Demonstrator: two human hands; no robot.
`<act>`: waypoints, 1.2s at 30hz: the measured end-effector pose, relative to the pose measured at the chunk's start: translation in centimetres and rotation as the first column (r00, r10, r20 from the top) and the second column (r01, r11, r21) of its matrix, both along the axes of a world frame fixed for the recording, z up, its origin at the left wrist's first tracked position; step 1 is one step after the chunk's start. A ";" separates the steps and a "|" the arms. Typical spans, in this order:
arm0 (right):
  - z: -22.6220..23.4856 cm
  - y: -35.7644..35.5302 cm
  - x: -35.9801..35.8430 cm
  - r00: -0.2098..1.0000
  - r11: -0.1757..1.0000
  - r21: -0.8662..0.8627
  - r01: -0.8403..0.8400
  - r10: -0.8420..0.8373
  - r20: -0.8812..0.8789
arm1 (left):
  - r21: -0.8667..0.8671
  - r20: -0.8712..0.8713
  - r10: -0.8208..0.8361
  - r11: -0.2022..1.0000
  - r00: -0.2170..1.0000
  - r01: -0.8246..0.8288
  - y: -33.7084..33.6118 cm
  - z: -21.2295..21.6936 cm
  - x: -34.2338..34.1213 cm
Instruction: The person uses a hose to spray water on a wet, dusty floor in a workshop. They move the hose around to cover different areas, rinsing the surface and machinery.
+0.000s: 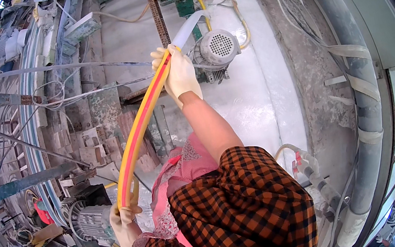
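A yellow hose point(138, 127) with a red stripe rises on a slant between my two gloved hands. My right hand point(180, 72), in a cream rubber glove, is closed round the hose near its upper end. From that end a pale stream point(187, 29), which looks like water, arcs away to the right, passing above a grey electric motor point(219, 48). Lower down, my left hand point(125, 222), gloved alike, grips the hose close to my body. The hose's further run below this hand is hidden.
Belts point(36, 122), frames and cables crowd the left side, with a second ribbed motor point(91, 222) low there. Wires cross at mid-height. A brown chain point(156, 12) hangs at the top. Wet-looking pale floor point(252, 115) lies ahead; a thick pipe point(367, 113) runs along the right.
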State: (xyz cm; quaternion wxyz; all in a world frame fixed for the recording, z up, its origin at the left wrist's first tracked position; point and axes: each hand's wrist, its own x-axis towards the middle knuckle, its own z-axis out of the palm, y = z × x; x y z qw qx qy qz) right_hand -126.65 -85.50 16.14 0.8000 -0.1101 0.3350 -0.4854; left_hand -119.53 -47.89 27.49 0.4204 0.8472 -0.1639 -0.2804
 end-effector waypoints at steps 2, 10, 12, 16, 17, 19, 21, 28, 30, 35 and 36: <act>0.3 -0.2 -0.1 1.000 1.000 -0.007 0.011 -0.011 -0.006 | 0.026 0.002 0.003 1.000 1.000 -0.003 -0.1 -0.1 0.3; 1.3 -1.1 -0.5 0.997 0.997 -0.032 0.069 -0.069 -0.020 | 0.030 -0.025 0.012 0.999 1.000 -0.011 -0.6 -0.5 0.7; 1.3 -1.4 -0.4 0.997 0.996 -0.029 0.083 -0.083 0.003 | 0.020 -0.029 0.022 1.000 0.999 -0.022 -1.0 -0.5 0.5; 1.6 -1.6 -0.6 0.994 0.992 -0.052 0.112 -0.112 0.009 | 0.034 -0.024 0.003 0.999 1.000 -0.002 -0.9 -0.7 0.9; 1.6 -1.6 -0.5 0.993 0.991 -0.055 0.119 -0.119 0.012 | 0.036 -0.026 -0.003 0.999 1.000 0.004 -0.9 -0.7 0.9; 1.5 -1.8 -0.4 0.991 0.989 -0.061 0.133 -0.132 0.018 | 0.033 -0.045 0.001 0.999 0.999 0.001 -0.9 -0.6 0.9; 1.5 -1.6 -0.4 0.992 0.989 -0.078 0.125 -0.125 0.008 | 0.022 -0.080 0.023 1.000 0.997 -0.021 -0.8 -0.5 0.7; -0.9 -0.2 0.8 1.000 0.999 -0.012 0.031 -0.031 0.006 | 0.054 0.015 0.037 0.998 0.999 -0.038 -0.8 0.7 0.4; -1.3 0.2 1.4 0.999 0.999 0.028 0.027 -0.028 0.034 | 0.020 0.026 0.061 0.998 0.998 -0.062 -0.4 0.7 0.4; -1.4 0.8 2.2 0.996 0.997 0.074 0.022 -0.028 0.087 | -0.022 0.060 0.060 0.998 0.996 -0.059 0.5 0.5 1.1; -1.5 0.9 2.4 0.994 0.997 0.075 0.021 -0.029 0.103 | -0.030 0.060 0.064 0.998 0.996 -0.062 0.6 0.5 1.2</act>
